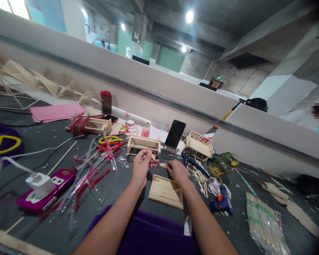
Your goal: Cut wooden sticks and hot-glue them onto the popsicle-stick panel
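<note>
Two hands, apart: left hand (143, 165) pinches short sticks (153, 157); right hand (178, 172) at loose sticks (163, 165), grip unclear. Slatted panel (164, 193) near desk's (236, 226) front edge; probably best keeping pinched ends even.

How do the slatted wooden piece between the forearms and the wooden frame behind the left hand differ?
The slatted piece lies low; the wooden frame stands taller, on legs. The slatted piece has strips set side by side; the wooden frame has wide open gaps. Both are pale wood, on the dark tabletop.
</note>
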Action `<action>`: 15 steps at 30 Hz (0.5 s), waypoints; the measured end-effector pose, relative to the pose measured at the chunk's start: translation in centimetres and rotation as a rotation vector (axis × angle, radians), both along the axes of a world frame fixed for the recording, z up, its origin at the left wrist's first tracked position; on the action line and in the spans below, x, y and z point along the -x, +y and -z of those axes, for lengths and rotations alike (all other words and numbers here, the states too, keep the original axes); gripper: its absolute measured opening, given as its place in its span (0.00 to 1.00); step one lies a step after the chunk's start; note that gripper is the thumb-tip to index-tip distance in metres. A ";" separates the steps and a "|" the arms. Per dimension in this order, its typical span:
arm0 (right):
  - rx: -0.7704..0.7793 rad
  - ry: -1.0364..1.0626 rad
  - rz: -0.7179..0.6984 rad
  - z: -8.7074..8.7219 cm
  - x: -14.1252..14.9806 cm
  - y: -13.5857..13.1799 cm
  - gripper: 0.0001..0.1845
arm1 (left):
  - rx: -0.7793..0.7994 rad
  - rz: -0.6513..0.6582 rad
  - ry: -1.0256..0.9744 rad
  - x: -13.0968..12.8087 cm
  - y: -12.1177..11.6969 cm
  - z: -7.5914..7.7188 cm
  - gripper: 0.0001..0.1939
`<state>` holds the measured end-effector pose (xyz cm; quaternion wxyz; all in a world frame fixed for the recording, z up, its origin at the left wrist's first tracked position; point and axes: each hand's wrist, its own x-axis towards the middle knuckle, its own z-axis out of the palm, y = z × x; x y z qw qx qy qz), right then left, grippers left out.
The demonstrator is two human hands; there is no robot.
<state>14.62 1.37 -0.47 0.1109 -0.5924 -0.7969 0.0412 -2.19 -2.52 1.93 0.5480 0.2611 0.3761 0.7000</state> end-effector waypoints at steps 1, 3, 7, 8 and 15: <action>0.001 -0.002 -0.011 -0.1 0.0 -0.1 0.07 | -0.005 -0.003 0.003 0.0 0.0 0.0 0.19; 0.006 0.007 -0.031 -0.4 -0.2 -0.2 0.06 | -0.010 -0.008 0.004 0.0 0.0 0.1 0.19; 0.002 0.078 -0.036 -1.8 -1.0 -1.0 0.05 | 0.042 0.024 0.037 0.1 0.0 0.2 0.22; -0.003 0.112 -0.034 -2.3 -1.2 -1.5 0.05 | 0.057 0.049 0.056 0.1 -0.1 0.2 0.22; 0.132 0.601 -0.159 -4.6 -2.2 -5.9 0.04 | 0.043 0.281 0.257 -1.3 -0.9 0.4 0.16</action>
